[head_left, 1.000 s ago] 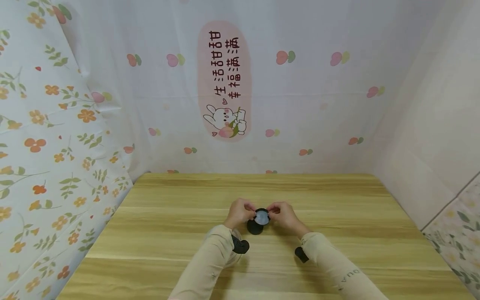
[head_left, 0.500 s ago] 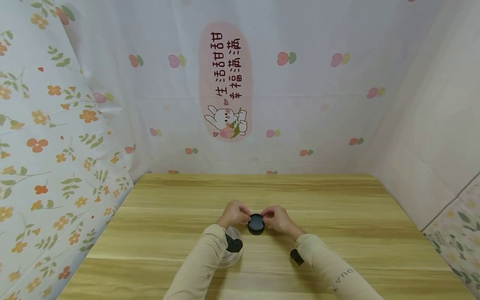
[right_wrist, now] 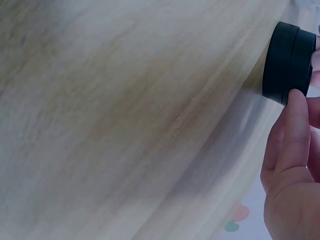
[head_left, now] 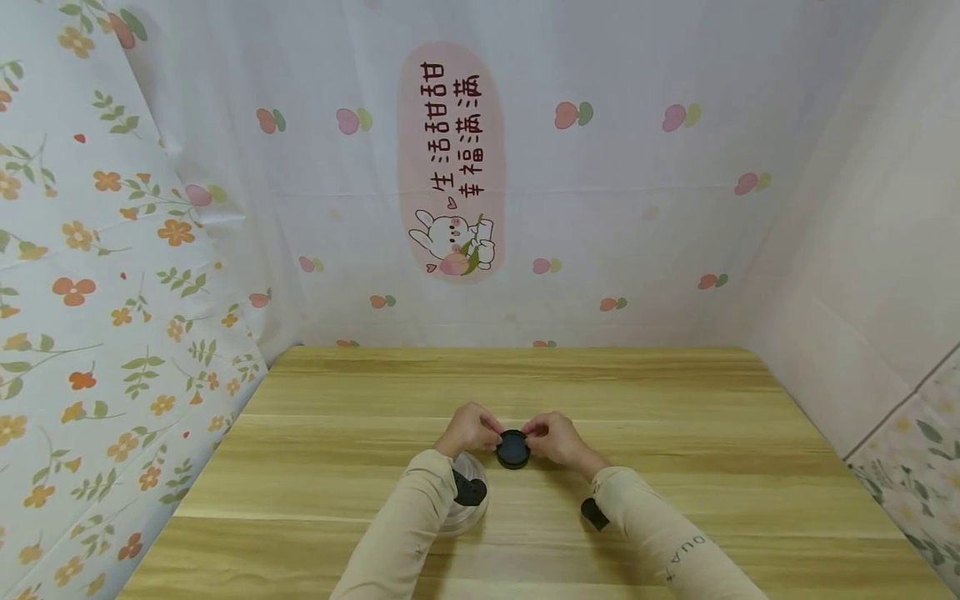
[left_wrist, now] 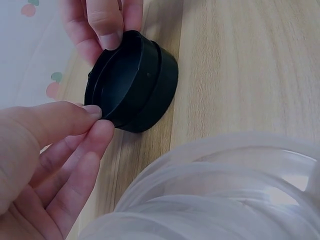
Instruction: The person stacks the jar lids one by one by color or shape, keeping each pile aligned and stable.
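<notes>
Two shallow round black lids are stacked on the wooden table, the upper black lid (left_wrist: 122, 75) with its hollow side facing up and the lower black lid (left_wrist: 162, 92) beneath it. With thumb and index finger my left hand (head_left: 471, 427) pinches the left rim of the upper one. On the opposite side, my right hand (head_left: 558, 437) pinches the same rim. The right wrist view shows the stack (right_wrist: 287, 62) edge-on, with a narrow seam between the two parts. Whether they are locked together cannot be seen.
Beneath my left forearm stands a clear ringed plastic container or stack (left_wrist: 225, 190), partly hidden by the sleeve. The wooden table (head_left: 337, 467) meets a printed cloth (head_left: 637, 208) at the back and sides.
A second ago the upper lid was held tilted above and slightly right of the lower one. Both hands moved it left and down onto it; the last half second shows hardly any movement.
</notes>
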Motion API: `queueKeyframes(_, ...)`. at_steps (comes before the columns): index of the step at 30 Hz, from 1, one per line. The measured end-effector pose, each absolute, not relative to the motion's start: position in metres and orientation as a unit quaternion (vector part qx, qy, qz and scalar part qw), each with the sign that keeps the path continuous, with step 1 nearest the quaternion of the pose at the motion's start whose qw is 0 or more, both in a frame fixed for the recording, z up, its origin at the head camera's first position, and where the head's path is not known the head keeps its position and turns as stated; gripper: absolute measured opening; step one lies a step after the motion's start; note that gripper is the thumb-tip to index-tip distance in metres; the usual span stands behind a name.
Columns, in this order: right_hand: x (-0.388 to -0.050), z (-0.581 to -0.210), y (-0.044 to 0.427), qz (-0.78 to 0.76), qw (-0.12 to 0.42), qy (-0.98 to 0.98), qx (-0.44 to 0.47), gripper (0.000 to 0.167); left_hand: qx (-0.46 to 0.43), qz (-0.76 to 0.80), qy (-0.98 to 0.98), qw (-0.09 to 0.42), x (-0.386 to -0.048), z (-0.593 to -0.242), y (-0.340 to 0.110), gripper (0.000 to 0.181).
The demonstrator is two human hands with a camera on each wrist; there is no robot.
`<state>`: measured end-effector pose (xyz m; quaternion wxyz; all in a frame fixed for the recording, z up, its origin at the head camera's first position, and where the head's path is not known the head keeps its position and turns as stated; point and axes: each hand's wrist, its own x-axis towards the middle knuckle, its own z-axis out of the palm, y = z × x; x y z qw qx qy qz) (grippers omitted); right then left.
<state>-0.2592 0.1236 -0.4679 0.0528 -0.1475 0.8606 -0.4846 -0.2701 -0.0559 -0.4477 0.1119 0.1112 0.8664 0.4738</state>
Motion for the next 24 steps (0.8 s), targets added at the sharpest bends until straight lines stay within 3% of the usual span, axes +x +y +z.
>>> queueKeyframes(10, -0.2597, -0.4686, 0.123, -0.508, 0.087, 0.848, -0.121, 0.012, 0.085, 0.476, 0.865, 0.134, -0.2703, -0.4487, -0.0565, 0.006)
queueKeyframes(24, -0.26, -0.4708, 0.1215, -0.495, 0.073, 0.858, -0.121, 0.012, 0.093, 0.479, 0.862, 0.136, -0.2699, -0.4473, -0.0578, 0.007)
